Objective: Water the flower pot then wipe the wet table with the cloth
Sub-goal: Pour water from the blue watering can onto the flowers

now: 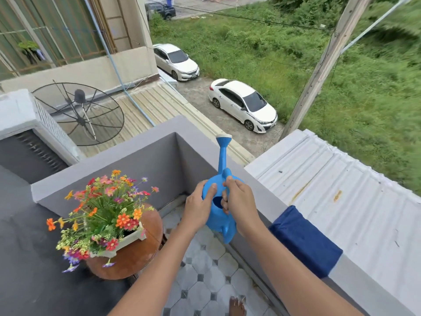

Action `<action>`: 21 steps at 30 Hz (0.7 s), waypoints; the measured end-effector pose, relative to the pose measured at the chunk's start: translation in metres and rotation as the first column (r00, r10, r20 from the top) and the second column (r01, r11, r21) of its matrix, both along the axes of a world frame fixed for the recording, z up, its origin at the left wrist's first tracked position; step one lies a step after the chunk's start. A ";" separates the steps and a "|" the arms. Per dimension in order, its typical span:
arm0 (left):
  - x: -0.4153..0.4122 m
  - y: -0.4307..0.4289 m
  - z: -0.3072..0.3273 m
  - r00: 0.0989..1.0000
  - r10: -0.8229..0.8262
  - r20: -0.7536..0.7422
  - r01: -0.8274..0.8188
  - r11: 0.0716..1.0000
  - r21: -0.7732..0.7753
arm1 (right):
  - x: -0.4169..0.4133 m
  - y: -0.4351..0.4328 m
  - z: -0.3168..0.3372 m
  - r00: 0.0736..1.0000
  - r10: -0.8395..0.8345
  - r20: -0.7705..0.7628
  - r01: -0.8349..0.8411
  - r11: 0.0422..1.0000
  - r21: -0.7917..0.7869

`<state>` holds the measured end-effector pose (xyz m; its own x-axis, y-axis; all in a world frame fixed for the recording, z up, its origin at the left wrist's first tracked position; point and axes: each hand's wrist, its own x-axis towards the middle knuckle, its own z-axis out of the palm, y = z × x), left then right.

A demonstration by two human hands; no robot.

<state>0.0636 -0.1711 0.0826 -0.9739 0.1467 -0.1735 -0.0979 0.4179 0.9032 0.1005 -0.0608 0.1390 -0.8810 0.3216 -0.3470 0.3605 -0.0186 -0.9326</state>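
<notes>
A blue watering can [219, 215] with a long spout and white rose is held in the air over the balcony floor, spout pointing away from me. My left hand [198, 207] grips its left side and my right hand [239, 202] holds the handle on top. To the left, a white flower pot [131, 238] full of mixed orange, red and purple flowers stands on a small round brown table [141, 254]. A dark blue cloth [305, 241] hangs over the grey balcony wall at the right, beside my right forearm.
The grey parapet wall [159, 142] encloses the balcony corner. Tiled floor [205, 281] lies below, with a bare foot [237, 306] at the bottom. Beyond are a satellite dish [79, 112], metal roofs, two white cars and grass.
</notes>
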 end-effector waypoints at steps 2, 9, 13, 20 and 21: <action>-0.013 0.024 -0.007 0.998 -0.049 0.024 0.049 0.999 0.006 | -0.006 0.017 -0.003 0.999 -0.046 0.004 0.047 0.998 -0.037; -0.066 0.093 -0.045 0.966 -0.253 0.058 0.254 0.967 -0.010 | -0.032 0.083 -0.021 0.988 -0.154 0.028 0.157 0.971 -0.179; -0.096 0.123 -0.057 0.939 -0.340 0.054 0.339 0.941 0.023 | -0.045 0.119 -0.038 0.990 -0.134 0.043 0.139 0.976 -0.165; -0.130 0.156 -0.075 0.906 -0.419 0.066 0.414 0.907 0.075 | -0.066 0.149 -0.061 0.992 -0.120 0.045 0.125 0.985 -0.123; -0.133 0.158 -0.079 0.901 -0.429 0.072 0.423 0.902 0.082 | -0.067 0.151 -0.063 0.991 -0.121 0.048 0.126 0.984 -0.124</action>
<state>-0.0696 -0.0130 0.0035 -0.7975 0.5573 -0.2309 -0.0021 0.3803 0.9249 0.0340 0.0902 0.0760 -0.8216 0.3782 -0.4264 0.3854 -0.1826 -0.9045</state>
